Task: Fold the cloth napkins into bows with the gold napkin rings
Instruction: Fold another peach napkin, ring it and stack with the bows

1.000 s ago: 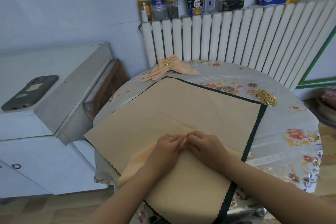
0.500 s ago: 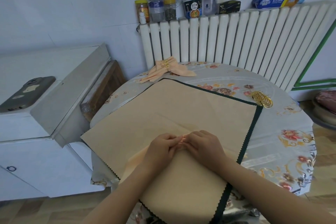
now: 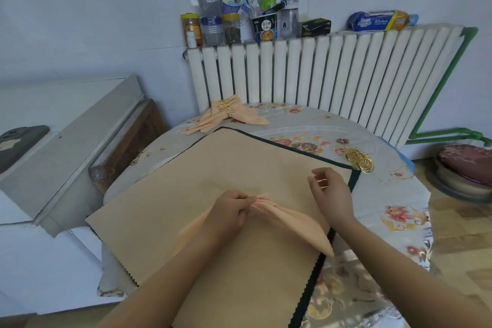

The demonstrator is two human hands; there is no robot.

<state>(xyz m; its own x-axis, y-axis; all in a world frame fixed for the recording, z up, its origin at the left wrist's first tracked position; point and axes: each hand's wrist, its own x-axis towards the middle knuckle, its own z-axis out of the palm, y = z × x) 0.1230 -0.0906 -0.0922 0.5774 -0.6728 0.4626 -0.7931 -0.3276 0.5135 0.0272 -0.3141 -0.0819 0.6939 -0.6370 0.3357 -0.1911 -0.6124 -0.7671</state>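
On the beige mat [image 3: 234, 168], the left hand [image 3: 231, 208] pinches the gathered peach napkin [image 3: 290, 221] at its middle, the right hand [image 3: 331, 189] hovers loosely curled, seemingly empty, near the gold rings [image 3: 359, 158], while radiator-top jars [image 3: 210, 14] hold indistinct contents.

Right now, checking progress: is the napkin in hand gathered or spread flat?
Gathered: the left hand pinches the napkin's pleated middle; no ring on it.

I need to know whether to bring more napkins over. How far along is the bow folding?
Done: a small stack of finished bows, each ringed in gold, lies at the table's far edge. In hand: the left hand pinches the gathered middle of a peach napkin on the mat; it has no ring yet. The right hand is off it, on the side of the loose gold rings. Left: ringing this one.
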